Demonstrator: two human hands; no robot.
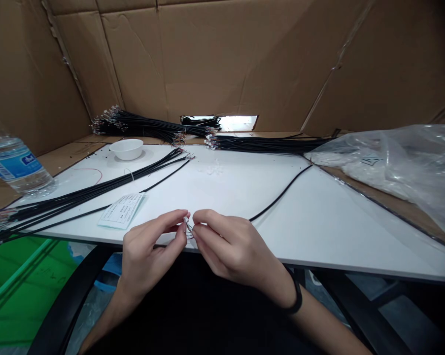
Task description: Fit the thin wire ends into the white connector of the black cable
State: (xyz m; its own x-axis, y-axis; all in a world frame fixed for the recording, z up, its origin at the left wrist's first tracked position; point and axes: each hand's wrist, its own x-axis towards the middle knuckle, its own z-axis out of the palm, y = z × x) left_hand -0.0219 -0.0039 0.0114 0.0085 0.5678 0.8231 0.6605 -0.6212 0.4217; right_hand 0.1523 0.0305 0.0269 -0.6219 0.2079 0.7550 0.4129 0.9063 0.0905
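From where I stand, everything centres on a small white connector, held low over the front edge of the white tabletop. The left hand has its thumb and forefinger closed on it, a pinch that presumably steadies so tiny a piece while leaving its wire side facing the other hand. Thin wires bow out just below the connector, and the right hand has its fingertips together on them, probably because wires this fine need guiding close to their ends. So the connector lies right at the left hand's fingertips and just beside the right hand's, not touching the latter as far as I can tell. Whether the wires sit inside it is too small to make out.

To the connector's right, a black cable emerges behind the right hand; its join to the wires is hidden. Straight beyond the connector lies a scatter of loose white connectors, seemingly left within easy reach. To its left are a printed paper label and a tied bundle of black cables; beyond and left, a white bowl. Farthest out from it are a water bottle on the left and a clear plastic bag on the right.
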